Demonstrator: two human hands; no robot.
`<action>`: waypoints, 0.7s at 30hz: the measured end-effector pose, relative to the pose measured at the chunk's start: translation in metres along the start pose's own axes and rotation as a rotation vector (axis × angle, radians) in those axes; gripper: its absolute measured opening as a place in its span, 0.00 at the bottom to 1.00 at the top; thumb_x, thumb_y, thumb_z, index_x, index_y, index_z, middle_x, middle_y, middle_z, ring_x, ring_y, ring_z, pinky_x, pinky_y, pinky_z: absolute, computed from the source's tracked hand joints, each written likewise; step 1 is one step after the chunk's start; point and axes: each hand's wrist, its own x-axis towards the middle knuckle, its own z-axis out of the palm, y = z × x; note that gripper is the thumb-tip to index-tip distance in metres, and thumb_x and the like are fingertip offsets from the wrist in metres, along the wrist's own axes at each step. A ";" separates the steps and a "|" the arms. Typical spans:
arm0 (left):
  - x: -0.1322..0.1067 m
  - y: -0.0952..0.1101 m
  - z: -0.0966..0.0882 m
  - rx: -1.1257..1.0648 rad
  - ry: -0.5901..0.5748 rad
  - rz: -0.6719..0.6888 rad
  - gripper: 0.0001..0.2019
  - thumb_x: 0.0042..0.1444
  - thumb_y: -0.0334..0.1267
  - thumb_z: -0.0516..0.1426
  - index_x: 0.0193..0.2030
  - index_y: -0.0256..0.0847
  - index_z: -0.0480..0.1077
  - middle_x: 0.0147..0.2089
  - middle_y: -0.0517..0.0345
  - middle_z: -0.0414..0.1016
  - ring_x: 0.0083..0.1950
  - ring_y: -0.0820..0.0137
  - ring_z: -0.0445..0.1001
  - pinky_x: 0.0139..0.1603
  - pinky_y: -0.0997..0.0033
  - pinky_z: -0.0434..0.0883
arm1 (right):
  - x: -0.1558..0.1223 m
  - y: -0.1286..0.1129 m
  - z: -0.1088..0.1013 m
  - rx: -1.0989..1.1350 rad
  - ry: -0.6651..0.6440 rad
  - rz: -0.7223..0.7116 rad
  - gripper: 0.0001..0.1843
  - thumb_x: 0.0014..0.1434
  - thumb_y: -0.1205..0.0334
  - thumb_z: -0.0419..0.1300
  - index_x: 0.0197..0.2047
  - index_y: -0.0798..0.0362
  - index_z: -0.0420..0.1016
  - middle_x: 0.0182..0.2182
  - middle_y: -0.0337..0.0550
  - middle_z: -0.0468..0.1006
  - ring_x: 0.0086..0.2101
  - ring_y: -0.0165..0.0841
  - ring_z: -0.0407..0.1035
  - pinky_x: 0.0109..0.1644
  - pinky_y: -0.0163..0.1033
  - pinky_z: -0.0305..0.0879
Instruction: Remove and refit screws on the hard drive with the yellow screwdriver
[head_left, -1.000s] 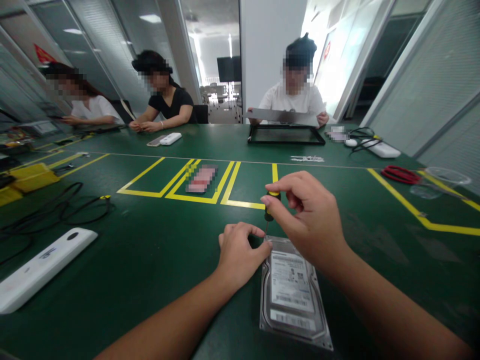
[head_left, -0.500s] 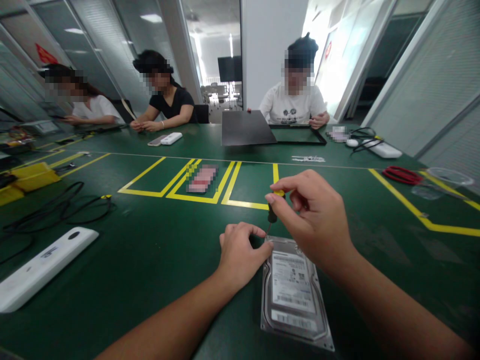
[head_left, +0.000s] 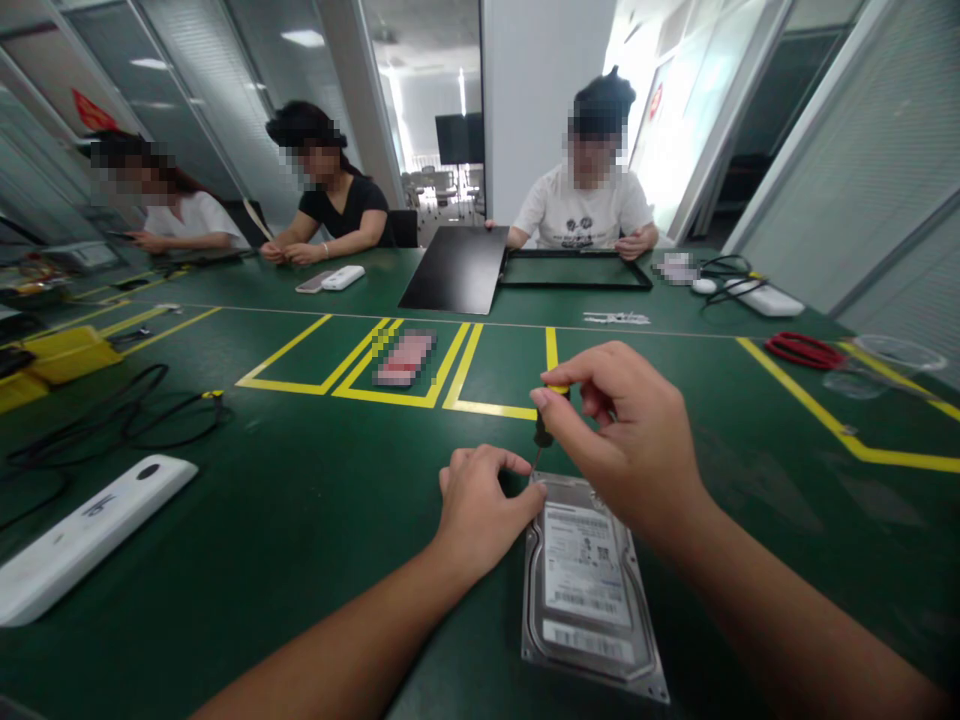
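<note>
A silver hard drive [head_left: 589, 590] with a white label lies flat on the green table [head_left: 300, 520] close in front of me. My left hand [head_left: 480, 505] is curled against the drive's far left corner, fingers closed and pressing on it. My right hand [head_left: 626, 435] pinches the top of a small black and yellow screwdriver [head_left: 543, 425] that stands nearly upright. Its thin tip points down at the drive's far left corner.
A white flat device [head_left: 82, 535] lies at the near left beside black cables [head_left: 112, 420]. Yellow tape lines [head_left: 420, 375] mark boxes mid-table. Across the table three people sit; one handles a black panel [head_left: 454, 270] beside a dark frame [head_left: 574, 270]. A red cable [head_left: 802, 350] lies right.
My hands and the screwdriver have barely moved. The person opposite has lowered the black panel from above the frame to the table on its left.
</note>
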 end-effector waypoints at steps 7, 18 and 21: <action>0.000 0.001 0.000 -0.001 -0.003 0.000 0.08 0.49 0.43 0.64 0.37 0.47 0.75 0.42 0.61 0.79 0.51 0.58 0.69 0.51 0.57 0.60 | -0.001 0.000 0.000 0.040 -0.024 0.022 0.06 0.60 0.68 0.58 0.40 0.53 0.77 0.36 0.40 0.77 0.29 0.28 0.65 0.32 0.37 0.62; 0.000 -0.001 0.000 -0.012 -0.006 -0.007 0.08 0.49 0.43 0.64 0.37 0.47 0.75 0.42 0.62 0.78 0.50 0.58 0.69 0.51 0.57 0.60 | -0.001 0.000 0.000 0.002 -0.004 0.055 0.05 0.60 0.62 0.62 0.38 0.54 0.77 0.32 0.39 0.75 0.28 0.27 0.64 0.32 0.36 0.59; 0.000 0.000 0.001 -0.013 -0.009 -0.002 0.08 0.50 0.43 0.64 0.37 0.47 0.75 0.42 0.63 0.78 0.50 0.58 0.69 0.51 0.57 0.59 | -0.002 0.000 0.001 0.035 -0.013 0.072 0.06 0.62 0.63 0.60 0.40 0.53 0.78 0.34 0.39 0.77 0.27 0.27 0.65 0.32 0.36 0.60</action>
